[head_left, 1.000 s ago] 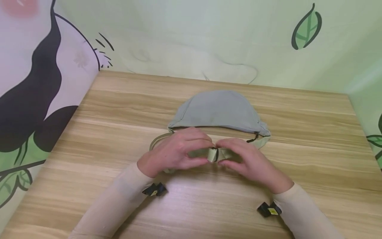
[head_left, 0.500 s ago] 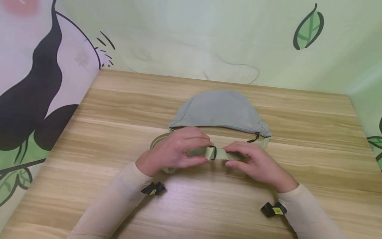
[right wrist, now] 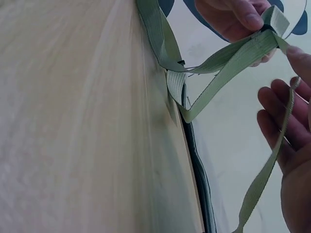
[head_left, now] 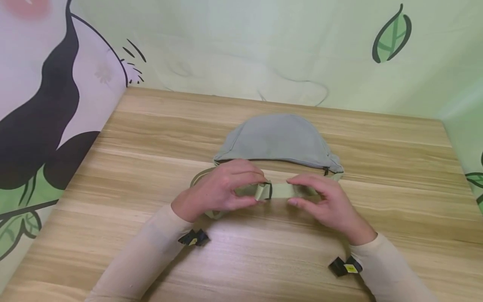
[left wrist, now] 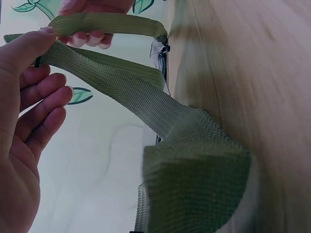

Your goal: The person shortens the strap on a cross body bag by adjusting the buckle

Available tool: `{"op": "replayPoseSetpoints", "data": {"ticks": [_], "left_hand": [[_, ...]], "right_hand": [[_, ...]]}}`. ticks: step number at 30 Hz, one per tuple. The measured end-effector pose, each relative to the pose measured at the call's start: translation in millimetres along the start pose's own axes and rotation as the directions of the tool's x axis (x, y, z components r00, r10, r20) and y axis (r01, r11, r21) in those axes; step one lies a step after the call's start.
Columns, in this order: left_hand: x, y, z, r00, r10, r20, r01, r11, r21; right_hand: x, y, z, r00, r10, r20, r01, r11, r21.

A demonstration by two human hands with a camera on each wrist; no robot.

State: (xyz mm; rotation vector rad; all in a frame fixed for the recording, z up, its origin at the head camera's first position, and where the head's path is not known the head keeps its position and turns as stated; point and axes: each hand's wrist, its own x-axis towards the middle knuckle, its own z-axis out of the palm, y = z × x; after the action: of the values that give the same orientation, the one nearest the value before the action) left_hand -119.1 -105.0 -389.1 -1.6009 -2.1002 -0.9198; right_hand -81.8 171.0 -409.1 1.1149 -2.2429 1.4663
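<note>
A grey-green waist bag [head_left: 279, 138] lies on the wooden table, its curved side away from me. Its pale green webbing strap [head_left: 283, 191] is raised in front of it between my two hands. My left hand [head_left: 220, 186] pinches the strap by a dark strap slider [head_left: 270, 191], where the webbing folds into a small loop. To the right, my right hand [head_left: 326, 201] pinches the strap between thumb and fingertips, a flat stretch of webbing running across to the slider. In the left wrist view a twisted length of strap [left wrist: 121, 87] hangs down from the left fingers.
The bag's zipper runs along its near edge, with a dark zipper pull [head_left: 326, 170] at the right end. A green printed wall [head_left: 226, 46] stands behind the table [head_left: 396, 176], and a panda-printed wall [head_left: 94, 75] stands on the left.
My right hand has moved right, away from the slider, so more flat strap shows between the hands. The slider has shifted slightly left with the left fingers; the bag stays in place.
</note>
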Motion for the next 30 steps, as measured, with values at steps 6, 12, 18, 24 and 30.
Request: {"op": "replayPoseSetpoints", "data": {"ticks": [6,12,18,24,30], "left_hand": [[3.7,0.5,2.1,1.000,0.001,-0.028,-0.001,1.000,-0.015],[6.1,0.4,3.9,0.999,0.001,-0.036,-0.001,1.000,-0.022],[6.6,0.8,3.9,1.000,-0.005,-0.020,0.004,1.000,-0.016],[7.7,2.1,3.1,1.000,-0.004,-0.007,0.004,1.000,-0.020],[7.5,2.6,5.2,1.000,-0.001,0.000,0.001,0.999,-0.036]], "right_hand": [[3.3,-5.1,1.4,0.997,-0.077,-0.022,0.076,0.995,-0.061],[7.5,-10.9,2.7,0.988,-0.152,-0.015,0.149,0.982,-0.115],[11.5,-15.4,3.4,0.972,-0.235,-0.021,0.228,0.959,-0.170],[16.4,-20.2,5.0,0.955,-0.295,-0.020,0.285,0.936,-0.208],[15.0,-21.1,7.9,0.958,-0.287,-0.022,0.275,0.936,-0.222]]}}
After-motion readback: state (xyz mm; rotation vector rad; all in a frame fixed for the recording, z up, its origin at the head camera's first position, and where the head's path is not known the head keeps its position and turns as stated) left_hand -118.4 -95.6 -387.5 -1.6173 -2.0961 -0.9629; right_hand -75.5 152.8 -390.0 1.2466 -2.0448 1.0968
